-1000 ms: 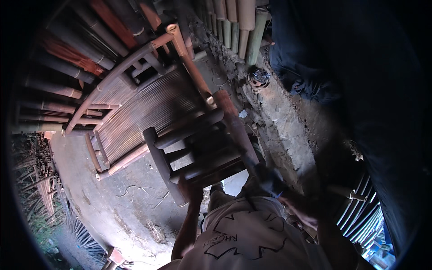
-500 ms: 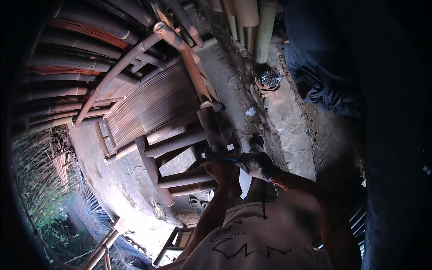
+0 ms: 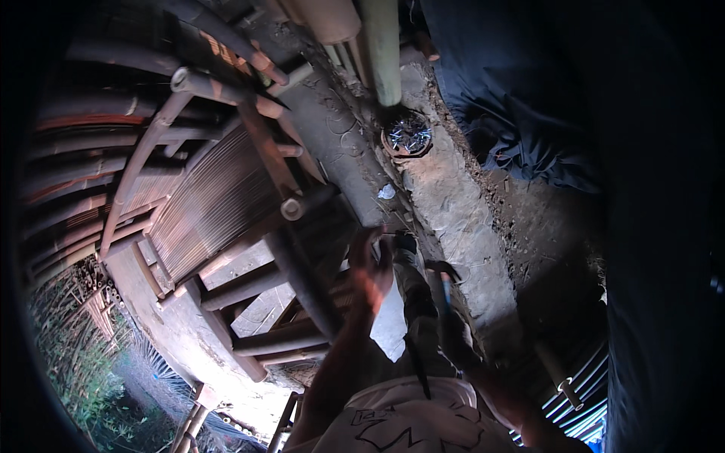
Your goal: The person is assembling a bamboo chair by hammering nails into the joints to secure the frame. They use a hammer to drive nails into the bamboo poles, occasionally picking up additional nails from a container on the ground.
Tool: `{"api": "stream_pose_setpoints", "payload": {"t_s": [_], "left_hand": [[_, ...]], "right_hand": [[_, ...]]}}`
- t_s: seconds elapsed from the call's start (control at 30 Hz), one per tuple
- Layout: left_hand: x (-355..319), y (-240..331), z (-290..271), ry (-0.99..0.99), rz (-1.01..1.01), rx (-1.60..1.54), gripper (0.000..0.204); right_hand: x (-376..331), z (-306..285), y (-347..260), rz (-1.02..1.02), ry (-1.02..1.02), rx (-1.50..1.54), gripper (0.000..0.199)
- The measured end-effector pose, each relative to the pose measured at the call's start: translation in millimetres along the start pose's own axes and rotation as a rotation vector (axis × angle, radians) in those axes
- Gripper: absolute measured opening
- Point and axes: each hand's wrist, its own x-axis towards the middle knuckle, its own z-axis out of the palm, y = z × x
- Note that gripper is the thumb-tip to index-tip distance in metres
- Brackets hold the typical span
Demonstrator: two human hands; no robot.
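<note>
Two bamboo things filled the left side: a slatted bench (image 3: 211, 200), then a dark frame (image 3: 303, 287) nearer the person. Just right of the frame, the left hand (image 3: 371, 264) had bent fingers; whether it held anything could not be told. Farther right, the right hand (image 3: 455, 334) gripped a hammer (image 3: 446, 290) by its handle.

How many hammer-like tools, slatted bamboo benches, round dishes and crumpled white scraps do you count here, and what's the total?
Blue-shafted, hammer-like tool in the right hand: 1
Brown slatted bamboo bench: 1
Round brown-rimmed dish holding small pale bits: 1
Small crumpled white scrap: 1
Total: 4
</note>
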Motion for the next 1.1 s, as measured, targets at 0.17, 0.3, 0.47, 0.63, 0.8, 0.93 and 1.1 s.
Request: {"api": "stream_pose_setpoints", "payload": {"t_s": [0.17, 0.3, 0.47, 0.63, 0.8, 0.93, 1.1], "left_hand": [[161.2, -65.9, 146.8, -0.067, 0.175, -0.009, 0.035], [205.8, -96.7, 215.9, -0.137, 0.056, 0.127, 0.073], [226.7, -120.7, 250.2, -0.163, 0.346, 0.192, 0.052], [245.0, -107.6, 247.5, -0.439, 0.289, 0.289, 0.013], [257.4, -123.7, 235.1, -0.441, 0.306, 0.344, 0.007], [250.9, -117.3, 214.8, -0.382, -0.331, -0.506, 0.019], [239.0, -99.6, 189.2, -0.233, -0.599, -1.178, 0.02]], "right_hand": [[-30.8, -28.0, 59.1, 0.453, 0.057, 0.017, 0.036], [-76.3, -4.4, 128.7, 0.451, 0.09, -0.154, 0.022], [-91.6, -0.8, 132.3, 0.522, -0.024, -0.025, 0.017], [-75.6, 5.0, 137.9, 0.533, 0.01, 0.064, 0.027], [-51.3, -10.8, 101.3, 0.85, 0.015, 0.239, 0.033], [-38.2, -22.5, 78.7, 0.8, 0.001, 0.298, 0.031], [-28.7, -22.9, 73.9, 0.845, 0.052, 0.424, 0.032]]}}
